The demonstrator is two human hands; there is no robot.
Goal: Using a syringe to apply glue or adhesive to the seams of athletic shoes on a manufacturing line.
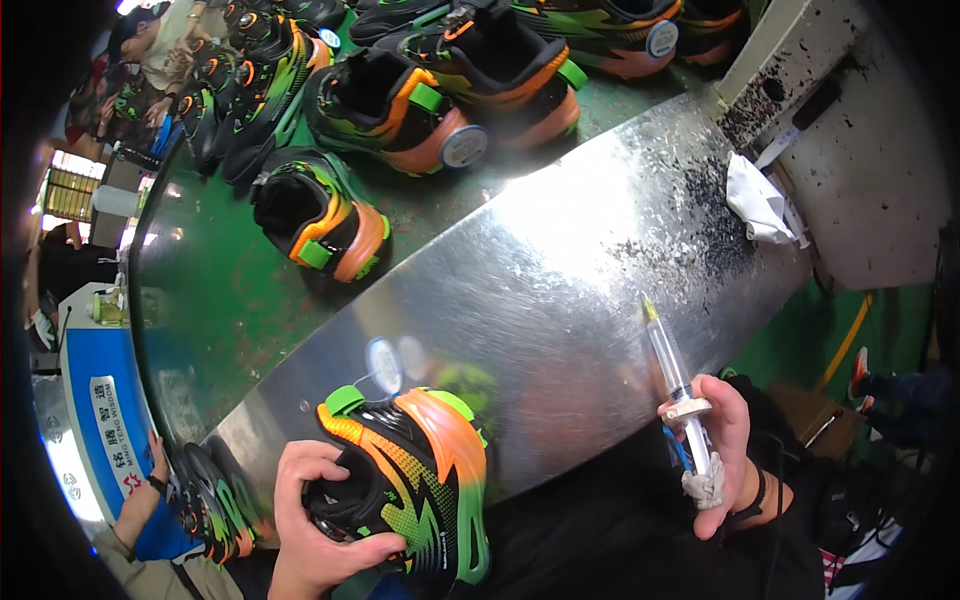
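A black sneaker with orange and green patterns (437,480) is gripped at its collar by my left hand (315,520), thumb on the side and fingers over the opening. From its green heel tab hangs a round white tag (384,366), close above the metal plate (560,420). My right hand (735,430) is closed round a clear syringe (670,350) with a yellowish tip pointing away from me. Whitish wrapping covers its flange and plunger end. The syringe and the sneaker are well apart.
Several similar sneakers (320,215) stand on the green table (220,290) beyond the plate. Dark specks mark the plate's right part. A crumpled white cloth (755,200) and a knife (800,125) lie by the grey upright (790,60). A co-worker's hand (158,458) is at the left.
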